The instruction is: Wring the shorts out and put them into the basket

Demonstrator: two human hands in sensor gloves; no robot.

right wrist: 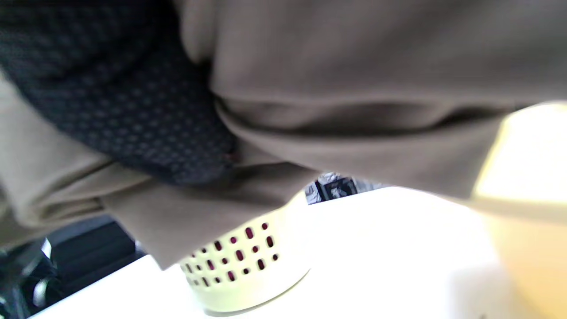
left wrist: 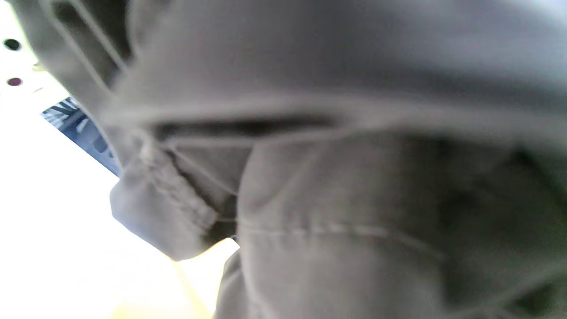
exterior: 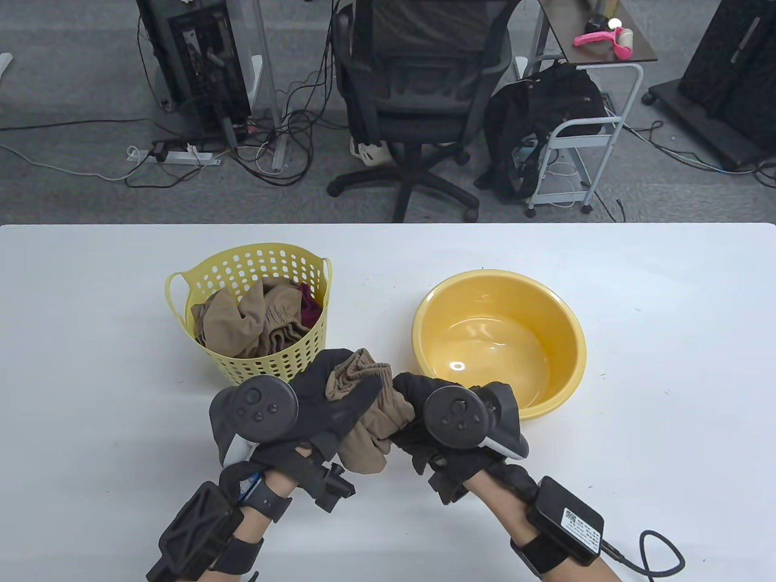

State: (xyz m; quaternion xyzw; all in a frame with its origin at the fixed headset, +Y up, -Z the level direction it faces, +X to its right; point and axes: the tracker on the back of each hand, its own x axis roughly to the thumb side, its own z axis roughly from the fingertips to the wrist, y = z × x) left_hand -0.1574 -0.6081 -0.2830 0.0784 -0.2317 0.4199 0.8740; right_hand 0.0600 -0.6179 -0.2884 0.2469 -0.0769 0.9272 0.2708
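Note:
A bunched pair of tan shorts (exterior: 367, 412) hangs between my two gloved hands above the table's front middle. My left hand (exterior: 330, 394) grips its upper left part, fingers curled over the cloth. My right hand (exterior: 412, 403) grips the right side. The left wrist view is filled with blurred tan shorts (left wrist: 310, 199). In the right wrist view the shorts (right wrist: 354, 88) fill the top, with a dark gloved finger (right wrist: 110, 88) curled into them. The yellow perforated basket (exterior: 306, 357) stands just behind my left hand and holds other tan and dark red clothes. The basket (right wrist: 248, 266) shows below the cloth.
A yellow basin (exterior: 561, 339) with a little water at the bottom stands right of the basket, just behind my right hand. The white table (exterior: 667, 424) stretches to both sides. An office chair (exterior: 418, 103) and a cart stand beyond the far edge.

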